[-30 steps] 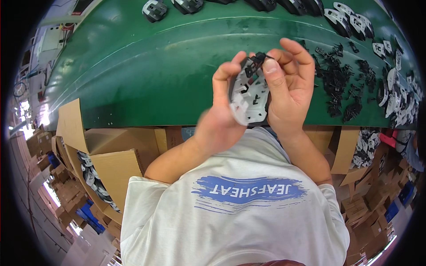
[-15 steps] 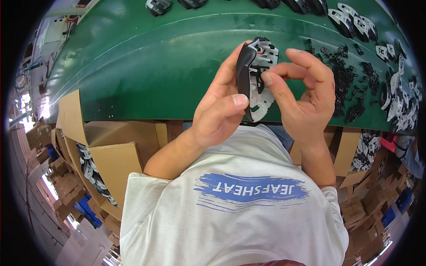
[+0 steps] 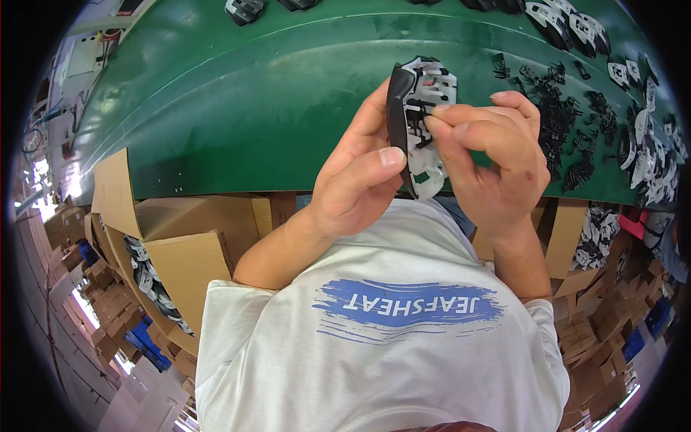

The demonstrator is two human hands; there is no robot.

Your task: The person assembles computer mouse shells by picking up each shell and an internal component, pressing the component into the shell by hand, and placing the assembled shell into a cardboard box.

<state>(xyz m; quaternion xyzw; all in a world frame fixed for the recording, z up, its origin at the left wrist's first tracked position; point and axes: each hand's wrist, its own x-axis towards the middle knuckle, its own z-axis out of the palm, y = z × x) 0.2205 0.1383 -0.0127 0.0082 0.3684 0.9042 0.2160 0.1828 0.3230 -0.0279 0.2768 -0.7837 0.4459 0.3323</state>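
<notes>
Here, I see the shell [image 3: 398, 119] between both hands, its long axis running near to far, its hollow turned to the right hand [image 3: 498, 155], which pinches the clip [image 3: 418, 115] in thumb and forefinger; the left hand [image 3: 356, 180] clasps the black outer side

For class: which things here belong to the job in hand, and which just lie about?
Job in hand:
- black-and-white shell, in left hand
- small black part, pinched by right hand
- probably loose black parts

Apparently lying about:
- background cardboard boxes, left
- pinkish-red item, right edge
</notes>
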